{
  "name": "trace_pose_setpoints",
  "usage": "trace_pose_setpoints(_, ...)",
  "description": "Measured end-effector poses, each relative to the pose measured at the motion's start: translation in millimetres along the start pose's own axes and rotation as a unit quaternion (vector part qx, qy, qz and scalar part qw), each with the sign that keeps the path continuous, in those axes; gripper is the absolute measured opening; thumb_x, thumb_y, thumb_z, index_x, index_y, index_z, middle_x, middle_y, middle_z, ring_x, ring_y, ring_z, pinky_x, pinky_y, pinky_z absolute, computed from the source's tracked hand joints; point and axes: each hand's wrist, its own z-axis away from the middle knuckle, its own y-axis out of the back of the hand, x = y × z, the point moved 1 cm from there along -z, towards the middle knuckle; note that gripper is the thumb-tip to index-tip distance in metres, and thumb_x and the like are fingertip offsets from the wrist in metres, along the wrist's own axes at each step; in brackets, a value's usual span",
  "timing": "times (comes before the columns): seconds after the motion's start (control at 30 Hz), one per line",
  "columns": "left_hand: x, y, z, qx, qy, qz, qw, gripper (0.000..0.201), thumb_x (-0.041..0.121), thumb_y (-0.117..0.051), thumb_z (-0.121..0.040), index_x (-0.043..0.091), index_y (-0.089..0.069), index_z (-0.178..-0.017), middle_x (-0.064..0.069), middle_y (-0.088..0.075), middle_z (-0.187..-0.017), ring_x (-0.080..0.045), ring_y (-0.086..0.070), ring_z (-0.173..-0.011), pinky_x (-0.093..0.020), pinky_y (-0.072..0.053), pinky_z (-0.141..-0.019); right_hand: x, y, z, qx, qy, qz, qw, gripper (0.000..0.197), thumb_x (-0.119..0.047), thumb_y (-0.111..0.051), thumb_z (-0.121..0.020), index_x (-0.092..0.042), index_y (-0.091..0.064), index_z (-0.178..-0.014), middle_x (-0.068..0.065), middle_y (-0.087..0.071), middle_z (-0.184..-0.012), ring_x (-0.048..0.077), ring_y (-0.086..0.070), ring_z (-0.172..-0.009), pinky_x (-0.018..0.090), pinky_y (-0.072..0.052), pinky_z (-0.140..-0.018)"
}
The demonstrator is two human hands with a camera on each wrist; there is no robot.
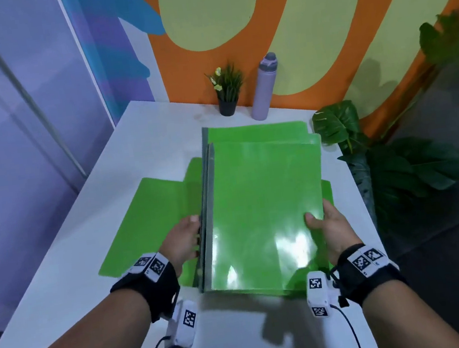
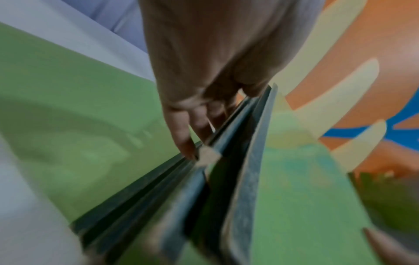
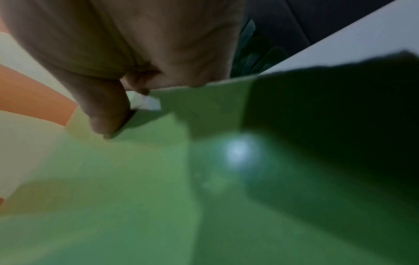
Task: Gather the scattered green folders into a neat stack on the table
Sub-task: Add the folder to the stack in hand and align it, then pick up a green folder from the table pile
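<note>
A bundle of several green folders [image 1: 264, 204] with grey spines is held above the white table [image 1: 70, 280], its near end raised toward me. My left hand [image 1: 185, 238] grips the spine side; in the left wrist view its fingers [image 2: 181, 129] curl against the grey spines [image 2: 229, 179]. My right hand [image 1: 325, 224] grips the right edge, thumb on the top cover; the right wrist view shows that thumb [image 3: 106, 114] pressed on the green cover [image 3: 140, 179]. More green folders [image 1: 144, 221] lie flat on the table under and left of the bundle.
A small potted plant [image 1: 226, 90] and a lilac water bottle [image 1: 264, 87] stand at the table's far edge by the painted wall. Large leafy plants [image 1: 395, 165] stand on the floor off the table's right edge. A glass partition runs along the left.
</note>
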Motion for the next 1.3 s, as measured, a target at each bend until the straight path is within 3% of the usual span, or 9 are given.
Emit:
trace_pose_setpoints(0.07, -10, -4, -12, 0.090, -0.030, -0.195, 0.976, 0.036, 0.029, -0.044, -0.097, 0.011, -0.060, -0.123, -0.011, -0.067, -0.114, -0.029, -0.062, -0.103, -0.042, -0.052, -0.094, 1, 19, -4, 0.035, 0.019, 0.007, 0.999, 0.052, -0.010, -0.059, -0.090, -0.030, -0.046, -0.136, 0.003, -0.047, -0.147, 0.030, -0.052, -0.126, 0.057, -0.039, -0.103)
trace_pose_setpoints(0.17, -31, -14, -24, 0.073, -0.014, -0.397, 0.915, 0.022, 0.024, -0.052, -0.092, 0.010, -0.069, -0.097, -0.006, -0.068, -0.089, -0.026, -0.064, -0.087, -0.036, -0.055, -0.085, -2, 45, -2, 0.089, 0.035, 0.007, 0.995, 0.038, -0.004, -0.056, -0.091, -0.028, -0.057, -0.121, 0.006, -0.066, -0.119, 0.030, -0.065, -0.098, 0.052, -0.051, -0.087)
trace_pose_setpoints(0.27, -48, -24, -33, 0.044, 0.022, -0.467, 0.883, 0.026, 0.028, -0.063, -0.088, 0.008, -0.067, -0.103, -0.010, -0.070, -0.101, -0.027, -0.067, -0.091, -0.034, -0.057, -0.081, 2, 67, 0, 0.119, 0.022, 0.024, 0.992, 0.038, -0.007, -0.060, -0.089, -0.032, -0.059, -0.118, 0.001, -0.065, -0.120, 0.030, -0.061, -0.108, 0.057, -0.047, -0.093)
trace_pose_setpoints(0.47, -68, -38, -44, 0.138, -0.008, -0.550, 0.824, 0.043, 0.036, -0.064, -0.086, 0.007, -0.060, -0.117, -0.013, -0.050, -0.117, -0.030, -0.053, -0.104, -0.041, -0.053, -0.091, 20, 84, 3, 0.137, 0.004, 0.009, 0.991, 0.047, -0.005, -0.060, -0.088, -0.033, -0.056, -0.126, 0.002, -0.064, -0.124, 0.031, -0.060, -0.113, 0.057, -0.046, -0.097)
trace_pose_setpoints(0.6, -71, -41, -44, 0.145, 0.001, -0.556, 0.819, 0.040, 0.039, -0.061, -0.088, 0.006, -0.064, -0.112, -0.010, -0.046, -0.129, -0.029, -0.050, -0.112, -0.044, -0.052, -0.094, 25, 82, 5, 0.129, 0.013, 0.018, 0.991, 0.045, -0.001, -0.058, -0.089, -0.031, -0.059, -0.122, 0.004, -0.068, -0.117, 0.031, -0.063, -0.110, 0.055, -0.046, -0.098)
trace_pose_setpoints(0.73, -75, -42, -42, 0.151, 0.003, -0.568, 0.809, 0.032, 0.026, -0.066, -0.086, 0.008, -0.063, -0.112, -0.010, -0.047, -0.130, -0.028, -0.050, -0.114, -0.045, -0.052, -0.093, 28, 76, 6, 0.118, 0.009, 0.023, 0.993, 0.041, 0.001, -0.057, -0.090, -0.035, -0.062, -0.109, 0.002, -0.069, -0.111, 0.030, -0.064, -0.105, 0.053, -0.048, -0.095)
trace_pose_setpoints(0.9, -88, -29, -32, 0.169, 0.045, -0.537, 0.825, 0.072, 0.058, -0.062, -0.079, 0.016, -0.041, -0.133, -0.012, -0.046, -0.130, -0.031, -0.050, -0.120, -0.052, -0.047, -0.096, 29, 71, 5, 0.097, 0.019, 0.017, 0.995, 0.040, 0.003, -0.055, -0.091, -0.025, -0.059, -0.119, 0.002, -0.069, -0.108, 0.023, -0.065, -0.090, 0.039, -0.053, -0.080)
trace_pose_setpoints(1.13, -93, 6, -26, 0.153, 0.044, -0.522, 0.838, 0.062, 0.032, -0.067, -0.085, 0.014, -0.038, -0.136, -0.013, -0.052, -0.126, -0.030, -0.054, -0.115, -0.044, -0.052, -0.096, 45, 58, -4, 0.076, 0.000, 0.022, 0.997, 0.039, -0.003, -0.060, -0.088, -0.038, -0.064, -0.105, 0.003, -0.070, -0.115, 0.033, -0.065, -0.105, 0.056, -0.049, -0.093)
trace_pose_setpoints(1.3, -88, 15, -19, 0.156, 0.011, -0.516, 0.842, 0.037, 0.002, -0.048, -0.089, 0.007, -0.052, -0.125, -0.013, -0.059, -0.110, -0.026, -0.063, -0.090, -0.038, -0.056, -0.084, 77, 67, -39, 0.048, -0.017, 0.026, 0.998, 0.066, -0.028, -0.074, -0.068, -0.041, -0.051, -0.128, 0.005, -0.052, -0.143, 0.032, -0.053, -0.126, 0.060, -0.041, -0.102)
